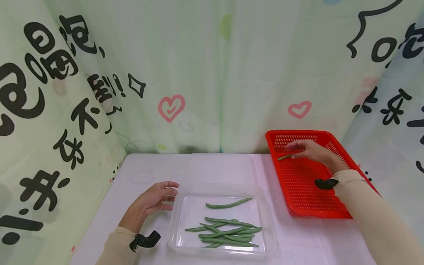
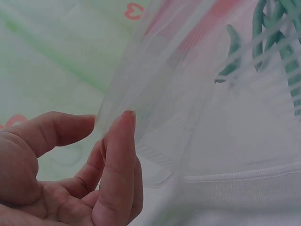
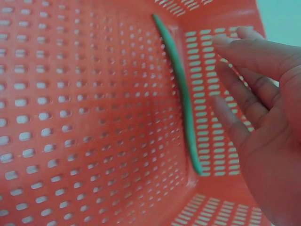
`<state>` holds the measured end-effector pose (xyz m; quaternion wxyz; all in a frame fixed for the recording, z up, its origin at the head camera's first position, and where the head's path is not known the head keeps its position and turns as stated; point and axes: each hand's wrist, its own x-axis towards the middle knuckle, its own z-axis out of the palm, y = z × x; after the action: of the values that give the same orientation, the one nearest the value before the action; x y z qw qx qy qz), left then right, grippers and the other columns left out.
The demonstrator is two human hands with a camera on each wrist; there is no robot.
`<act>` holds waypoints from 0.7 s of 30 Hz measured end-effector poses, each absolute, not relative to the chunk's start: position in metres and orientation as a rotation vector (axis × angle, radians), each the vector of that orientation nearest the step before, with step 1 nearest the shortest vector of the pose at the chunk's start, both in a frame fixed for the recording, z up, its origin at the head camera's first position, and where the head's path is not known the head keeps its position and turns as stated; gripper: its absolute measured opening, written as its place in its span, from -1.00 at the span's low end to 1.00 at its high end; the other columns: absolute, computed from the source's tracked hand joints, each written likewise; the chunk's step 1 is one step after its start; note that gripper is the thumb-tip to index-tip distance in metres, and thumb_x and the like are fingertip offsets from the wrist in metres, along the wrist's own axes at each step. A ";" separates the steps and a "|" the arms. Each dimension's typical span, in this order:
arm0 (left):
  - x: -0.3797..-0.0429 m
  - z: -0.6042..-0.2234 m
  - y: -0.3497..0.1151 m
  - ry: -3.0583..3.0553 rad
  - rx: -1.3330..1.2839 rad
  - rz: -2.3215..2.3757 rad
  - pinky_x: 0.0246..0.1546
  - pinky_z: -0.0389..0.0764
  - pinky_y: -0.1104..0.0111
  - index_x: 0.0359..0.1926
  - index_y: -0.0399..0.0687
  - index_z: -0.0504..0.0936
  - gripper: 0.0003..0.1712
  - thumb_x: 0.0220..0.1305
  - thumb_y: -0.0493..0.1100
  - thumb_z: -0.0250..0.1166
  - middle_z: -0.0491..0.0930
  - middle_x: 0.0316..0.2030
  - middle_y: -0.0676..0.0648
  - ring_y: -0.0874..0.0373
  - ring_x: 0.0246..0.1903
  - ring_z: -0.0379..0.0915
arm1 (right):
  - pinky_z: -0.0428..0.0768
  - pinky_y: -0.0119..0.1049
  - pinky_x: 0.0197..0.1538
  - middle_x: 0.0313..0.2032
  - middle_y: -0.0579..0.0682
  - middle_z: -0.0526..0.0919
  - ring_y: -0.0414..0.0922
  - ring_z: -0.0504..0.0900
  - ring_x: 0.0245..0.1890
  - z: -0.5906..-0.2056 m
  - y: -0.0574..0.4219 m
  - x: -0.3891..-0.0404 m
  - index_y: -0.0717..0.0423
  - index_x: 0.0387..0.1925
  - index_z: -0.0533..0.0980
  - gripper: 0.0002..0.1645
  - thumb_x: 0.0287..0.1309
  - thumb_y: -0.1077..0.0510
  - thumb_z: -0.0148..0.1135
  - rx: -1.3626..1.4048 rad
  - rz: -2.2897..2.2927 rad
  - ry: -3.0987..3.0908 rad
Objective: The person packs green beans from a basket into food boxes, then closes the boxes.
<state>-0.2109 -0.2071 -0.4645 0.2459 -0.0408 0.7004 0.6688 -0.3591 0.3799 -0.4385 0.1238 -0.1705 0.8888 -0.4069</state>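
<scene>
My right hand reaches into the red basket, fingers spread and holding nothing. One green bean lies along the basket's floor edge by a side wall, just short of the fingertips in the right wrist view. At the left side of the clear plastic tray, my left hand has its fingers loosely extended, the tips at the tray's rim. The left wrist view has the fingers close against the see-through wall. Several green beans lie inside the tray, most heaped together towards its near side.
A white-covered table carries both containers, with the basket at the back right. Curtains with hearts and black lettering hang behind and along the sides. Each wrist wears a black strap.
</scene>
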 end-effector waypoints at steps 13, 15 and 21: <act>-0.209 -0.463 -0.207 1.910 -0.110 1.821 -0.25 0.68 0.23 0.29 -0.36 0.38 -0.49 0.42 -0.22 0.22 0.54 -0.13 -0.09 0.03 -0.14 0.48 | 0.68 -0.03 0.05 0.23 0.28 0.52 0.20 0.43 0.17 -0.458 0.387 -0.357 0.18 0.33 0.47 -0.39 0.26 0.23 0.36 -0.343 -1.082 2.577; -0.209 -0.463 -0.206 1.910 -0.113 1.822 -0.25 0.68 0.23 0.29 -0.35 0.38 -0.49 0.42 -0.22 0.22 0.55 -0.13 -0.09 0.03 -0.14 0.49 | 0.65 -0.01 0.09 0.22 0.28 0.53 0.19 0.44 0.17 -0.459 0.387 -0.357 0.20 0.32 0.47 -0.40 0.27 0.23 0.34 -0.347 -1.056 2.590; -0.209 -0.461 -0.207 1.907 -0.115 1.826 -0.24 0.69 0.22 0.29 -0.35 0.38 -0.49 0.42 -0.22 0.23 0.54 -0.14 -0.09 0.03 -0.15 0.49 | 0.65 0.00 0.11 0.17 0.29 0.57 0.15 0.50 0.10 -0.461 0.387 -0.360 0.24 0.27 0.51 -0.45 0.25 0.26 0.35 -0.312 -1.038 2.617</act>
<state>-0.2088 -0.2071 -0.4614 0.2470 -0.0422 0.6993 0.6695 -0.3600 0.3869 -0.4612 0.1538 -0.1087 0.9129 -0.3620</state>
